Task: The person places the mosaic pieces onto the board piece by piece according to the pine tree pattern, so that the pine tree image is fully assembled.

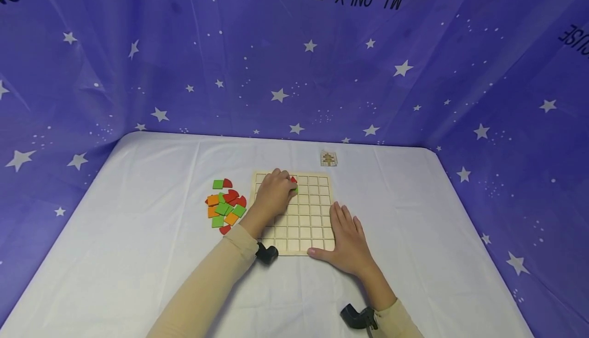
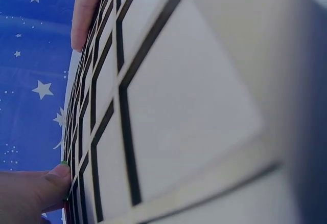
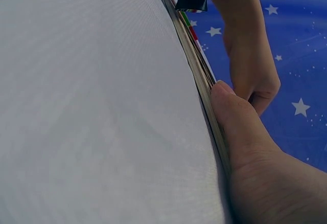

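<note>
A pale wooden grid board [image 1: 305,232] lies on the white table. My left hand [image 1: 274,192] reaches over its upper left part, fingers curled, and pinches a small green tile [image 1: 296,190] low over the cells. Just beyond the fingertips a red piece [image 1: 293,179] shows on the board. In the left wrist view the thumb is beside a sliver of green [image 2: 64,163]; the other fingers are mostly hidden. My right hand [image 1: 348,243] rests spread at the board's near right corner, fingers along the right edge and thumb [image 3: 231,104] on the near edge.
Left of the board lies a loose pile of green squares [image 1: 218,221], orange squares [image 1: 231,219] and red rounded pieces [image 1: 242,201]. Behind the board is a small card [image 1: 329,158] with a brown tree picture. A purple star-print curtain [image 1: 276,72] surrounds the table.
</note>
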{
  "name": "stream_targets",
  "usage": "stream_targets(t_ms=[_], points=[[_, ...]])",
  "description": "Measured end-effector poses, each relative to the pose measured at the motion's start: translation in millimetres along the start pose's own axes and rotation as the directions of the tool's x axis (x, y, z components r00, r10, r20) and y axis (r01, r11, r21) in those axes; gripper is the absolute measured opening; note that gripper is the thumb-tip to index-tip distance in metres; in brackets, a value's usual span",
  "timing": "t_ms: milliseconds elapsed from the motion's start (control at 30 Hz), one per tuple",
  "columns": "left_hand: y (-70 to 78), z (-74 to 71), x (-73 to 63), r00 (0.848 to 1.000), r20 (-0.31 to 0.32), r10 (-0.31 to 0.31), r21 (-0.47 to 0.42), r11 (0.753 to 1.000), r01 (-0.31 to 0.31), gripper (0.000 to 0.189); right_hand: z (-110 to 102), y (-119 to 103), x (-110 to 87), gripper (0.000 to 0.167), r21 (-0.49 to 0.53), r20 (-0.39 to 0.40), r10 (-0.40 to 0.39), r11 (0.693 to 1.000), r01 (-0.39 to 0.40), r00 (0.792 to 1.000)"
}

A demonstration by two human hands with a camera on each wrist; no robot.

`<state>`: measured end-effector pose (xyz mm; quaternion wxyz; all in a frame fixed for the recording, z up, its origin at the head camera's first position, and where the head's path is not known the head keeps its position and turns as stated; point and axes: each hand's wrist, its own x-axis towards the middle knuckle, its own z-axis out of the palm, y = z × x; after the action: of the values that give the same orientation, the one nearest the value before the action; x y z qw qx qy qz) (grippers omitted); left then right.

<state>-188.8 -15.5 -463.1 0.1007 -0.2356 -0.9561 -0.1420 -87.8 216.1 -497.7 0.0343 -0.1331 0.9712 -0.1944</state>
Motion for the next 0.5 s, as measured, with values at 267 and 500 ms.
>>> stream_targets(t_ms=[267,500], points=[[1.4,-2.5,-1.5,0.999,0.016,0.028,-0.008,1.0,-0.028,0.008,-0.9,-1.0,-0.6,0.132,0.001,-0.003,0.001,1.0,-0.001,1.0],[3.2,-4.3,-5.6,0.999,0.011,0.032,0.014,0.999,-0.032,0.009,-1.6,-2.5,-0.4,0.132,0.007,-0.007,0.001,1.0,-0.001,1.0]])
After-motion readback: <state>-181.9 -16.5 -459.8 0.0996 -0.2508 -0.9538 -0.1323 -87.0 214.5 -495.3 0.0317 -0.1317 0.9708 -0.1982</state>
